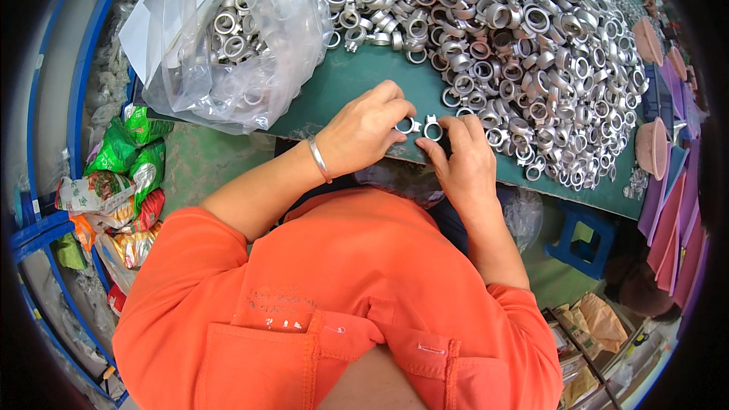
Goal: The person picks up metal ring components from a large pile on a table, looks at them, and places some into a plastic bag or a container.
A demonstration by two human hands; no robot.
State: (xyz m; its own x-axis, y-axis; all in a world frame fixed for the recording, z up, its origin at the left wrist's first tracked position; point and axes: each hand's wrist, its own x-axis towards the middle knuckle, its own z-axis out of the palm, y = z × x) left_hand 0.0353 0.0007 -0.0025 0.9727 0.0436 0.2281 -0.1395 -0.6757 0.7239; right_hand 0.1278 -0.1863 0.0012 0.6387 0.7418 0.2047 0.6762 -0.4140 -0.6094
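Near the front edge of the green table (342,80), my left hand (366,130) pinches a small silver metal ring (405,125) with a lug on its side. A similar silver ring (433,130) with a lug on top is gripped between the thumb and fingers of my right hand (465,153). The two rings are side by side, a little apart. Just beyond my right hand spreads a large heap of loose metal rings (524,53). Past my left hand stands a clear plastic bag (281,68) with several of the same rings inside.
Blue shelving (80,76) runs along the left, with green and red packets (118,144) beside it. A blue stool (581,239) stands below the table at the right. Pink and purple sheets (672,205) and a pink bowl-shaped thing (651,148) line the right side.
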